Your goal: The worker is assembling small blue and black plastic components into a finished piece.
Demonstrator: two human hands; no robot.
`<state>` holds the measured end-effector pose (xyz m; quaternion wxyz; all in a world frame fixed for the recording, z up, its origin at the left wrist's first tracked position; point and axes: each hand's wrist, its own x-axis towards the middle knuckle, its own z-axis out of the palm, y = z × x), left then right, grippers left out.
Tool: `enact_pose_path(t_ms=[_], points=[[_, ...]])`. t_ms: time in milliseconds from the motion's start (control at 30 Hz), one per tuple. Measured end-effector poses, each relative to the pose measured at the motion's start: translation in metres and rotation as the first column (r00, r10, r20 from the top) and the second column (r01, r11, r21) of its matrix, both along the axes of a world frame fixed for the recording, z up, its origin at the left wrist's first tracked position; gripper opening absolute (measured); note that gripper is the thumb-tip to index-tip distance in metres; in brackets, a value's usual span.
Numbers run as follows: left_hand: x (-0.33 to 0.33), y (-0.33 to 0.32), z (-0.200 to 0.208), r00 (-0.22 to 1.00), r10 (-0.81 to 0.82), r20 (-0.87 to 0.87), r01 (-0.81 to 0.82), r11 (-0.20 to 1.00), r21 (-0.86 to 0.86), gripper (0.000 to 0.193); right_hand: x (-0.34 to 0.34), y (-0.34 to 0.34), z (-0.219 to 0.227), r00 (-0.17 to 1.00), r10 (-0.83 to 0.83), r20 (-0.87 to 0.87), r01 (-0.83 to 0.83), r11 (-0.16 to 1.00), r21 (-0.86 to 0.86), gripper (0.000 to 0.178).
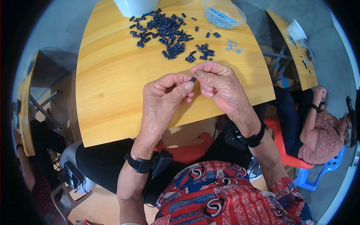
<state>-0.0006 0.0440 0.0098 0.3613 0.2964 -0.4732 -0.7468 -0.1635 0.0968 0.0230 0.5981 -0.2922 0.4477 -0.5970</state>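
Observation:
Over the near part of the wooden table (112, 101), my two hands meet at the fingertips. Thumb and forefinger of my left hand (162, 94) pinch a small black plastic part (192, 79), mostly covered by the fingers. My right hand (226, 89) is closed in a pinch right beside it, on a tiny silvery piece (195, 75) that looks like a screw. Just beyond the hands lies a small group of black plastic parts (204, 50), with a larger pile of them (163, 28) farther back.
Small silver screws (233, 45) lie loose at the table's right. Behind them stands a clear bowl (225, 18) of screws, and a white tub (135, 6) is at the far edge. At right a person sits on a red chair (277, 135); another person's arm (26, 165) shows at left.

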Motion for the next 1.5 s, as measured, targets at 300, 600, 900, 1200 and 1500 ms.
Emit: enact_pose_path(t_ms=[300, 600, 900, 1200, 1500], points=[[0.000, -0.002, -0.004, 1.000, -0.013, -0.027, 0.013, 1.000, 0.006, 0.012, 0.005, 0.003, 0.007, 0.992, -0.086, -0.091, 0.080, 0.995, -0.066, 0.016], [-0.001, 0.001, -0.002, 1.000, 0.021, -0.005, -0.021, 1.000, -0.005, 0.011, -0.003, 0.011, 0.012, 0.973, -0.064, -0.223, 0.057, 0.998, -0.040, 0.017], [-0.002, 0.003, -0.006, 1.000, -0.007, -0.011, 0.006, 0.999, -0.037, 0.011, -0.001, 0.013, 0.024, 0.864, -0.034, -0.502, -0.016, 0.995, -0.094, 0.025], [-0.003, 0.006, -0.005, 0.998, -0.065, 0.022, 0.067, 0.993, -0.094, 0.010, 0.002, 0.011, 0.024, 0.708, 0.036, -0.705, -0.099, 0.994, -0.048, 0.023], [-0.002, 0.007, -0.006, 0.993, -0.078, 0.089, 0.093, 0.979, -0.180, 0.012, -0.001, 0.012, 0.028, 0.488, 0.016, -0.873, -0.167, 0.983, -0.075, 0.024]])
